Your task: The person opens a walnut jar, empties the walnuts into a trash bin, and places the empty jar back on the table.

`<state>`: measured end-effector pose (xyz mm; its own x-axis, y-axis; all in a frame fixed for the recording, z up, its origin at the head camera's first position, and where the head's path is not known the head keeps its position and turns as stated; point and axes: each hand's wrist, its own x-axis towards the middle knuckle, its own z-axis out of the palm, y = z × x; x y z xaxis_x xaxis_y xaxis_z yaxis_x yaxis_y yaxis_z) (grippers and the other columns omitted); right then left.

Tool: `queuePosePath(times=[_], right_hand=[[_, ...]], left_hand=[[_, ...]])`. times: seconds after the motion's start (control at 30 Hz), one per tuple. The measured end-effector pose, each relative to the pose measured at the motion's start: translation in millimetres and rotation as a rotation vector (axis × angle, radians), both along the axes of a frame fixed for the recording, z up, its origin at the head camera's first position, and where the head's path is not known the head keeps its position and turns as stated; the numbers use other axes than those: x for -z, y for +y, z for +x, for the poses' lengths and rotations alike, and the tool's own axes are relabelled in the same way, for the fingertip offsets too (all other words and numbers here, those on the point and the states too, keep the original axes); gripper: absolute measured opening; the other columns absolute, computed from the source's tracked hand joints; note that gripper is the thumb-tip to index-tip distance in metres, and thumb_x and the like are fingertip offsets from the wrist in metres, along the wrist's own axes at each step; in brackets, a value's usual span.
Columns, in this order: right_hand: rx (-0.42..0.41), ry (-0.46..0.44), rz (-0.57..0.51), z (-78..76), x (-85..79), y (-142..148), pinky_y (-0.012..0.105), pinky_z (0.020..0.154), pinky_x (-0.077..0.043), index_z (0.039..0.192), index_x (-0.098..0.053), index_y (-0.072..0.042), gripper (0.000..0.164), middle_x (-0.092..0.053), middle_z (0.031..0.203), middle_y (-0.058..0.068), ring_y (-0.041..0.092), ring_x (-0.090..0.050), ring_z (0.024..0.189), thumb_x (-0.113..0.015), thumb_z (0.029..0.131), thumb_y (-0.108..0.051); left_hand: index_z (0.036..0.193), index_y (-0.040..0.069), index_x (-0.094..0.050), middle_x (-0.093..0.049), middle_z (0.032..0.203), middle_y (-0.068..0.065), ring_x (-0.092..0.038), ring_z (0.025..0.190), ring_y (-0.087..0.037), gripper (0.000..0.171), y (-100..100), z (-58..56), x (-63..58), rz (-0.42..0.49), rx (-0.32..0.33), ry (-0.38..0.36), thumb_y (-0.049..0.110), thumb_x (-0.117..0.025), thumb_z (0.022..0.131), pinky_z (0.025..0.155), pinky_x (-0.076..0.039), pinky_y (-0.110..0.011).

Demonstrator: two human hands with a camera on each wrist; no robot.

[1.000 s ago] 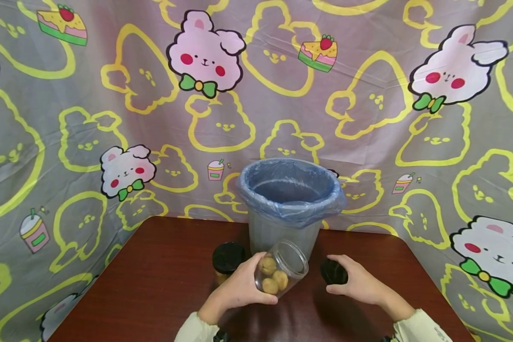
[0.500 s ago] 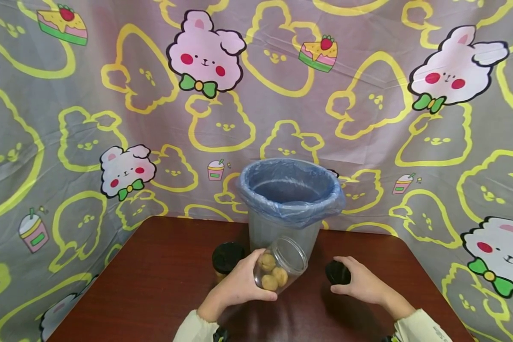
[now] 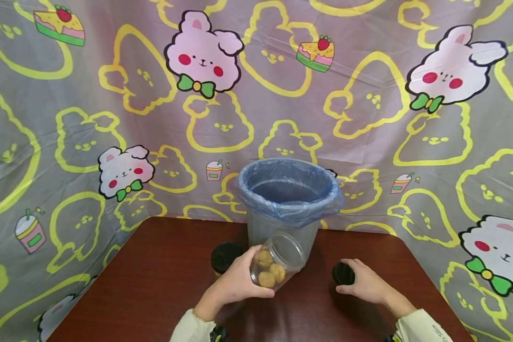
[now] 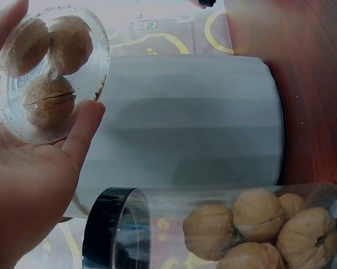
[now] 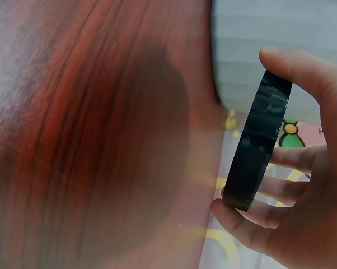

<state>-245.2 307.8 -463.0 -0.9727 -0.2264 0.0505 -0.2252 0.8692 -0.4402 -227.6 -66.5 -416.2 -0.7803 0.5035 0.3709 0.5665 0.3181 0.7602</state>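
My left hand (image 3: 239, 280) grips a clear plastic jar (image 3: 287, 251), tilted with its uncovered mouth toward the upper right. Three walnuts (image 3: 266, 279) lie in its lower end; the left wrist view shows these walnuts (image 4: 50, 102) through the base. A black screw lid (image 3: 343, 274) is held at its rim by my right hand (image 3: 363, 282), above the table to the right. In the right wrist view the lid (image 5: 259, 140) is seen edge-on between thumb and fingers. Just left of my left hand stands a second jar with a black lid (image 3: 226, 256), partly hidden.
A bin lined with a blue plastic bag (image 3: 290, 213) stands behind the held jar. In the left wrist view, several walnuts (image 4: 258, 214) fill part of the second jar. The brown table (image 3: 162, 266) meets a patterned cloth (image 3: 222, 123) behind.
My right hand has moved the lid a little to the right, away from the jar. The tilted jar has shifted slightly left and up; the walnuts stay inside it.
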Motion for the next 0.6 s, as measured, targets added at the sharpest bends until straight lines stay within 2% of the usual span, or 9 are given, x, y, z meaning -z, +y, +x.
queuePosePath(times=[0.3, 0.6], right_hand=[[0.034, -0.007, 0.064, -3.5, 9.8, 6.4, 0.054, 0.085, -0.043, 0.13, -0.048, 0.002, 0.087, -0.05, 0.123, 0.023, 0.041, -0.05, 0.111, -0.08, 0.066, -0.049], [0.05, -0.062, 0.104, -7.7, 19.0, 12.1, 0.055, 0.084, -0.043, 0.129, -0.049, 0.003, 0.088, -0.048, 0.123, 0.025, 0.042, -0.05, 0.109, -0.079, 0.067, -0.051]], left_hand=[[0.134, 0.015, -0.042, -0.055, 0.121, 0.005, -0.053, 0.106, -0.012, 0.091, -6.2, 2.0, -9.1, 0.012, -0.014, 0.04, 0.035, -0.089, 0.059, 0.091, -0.043, -0.034], [0.137, 0.014, -0.039, -0.053, 0.123, 0.006, -0.052, 0.108, -0.014, 0.092, -11.1, 0.7, -15.0, 0.029, -0.015, 0.006, 0.027, -0.089, 0.06, 0.091, -0.043, -0.035]])
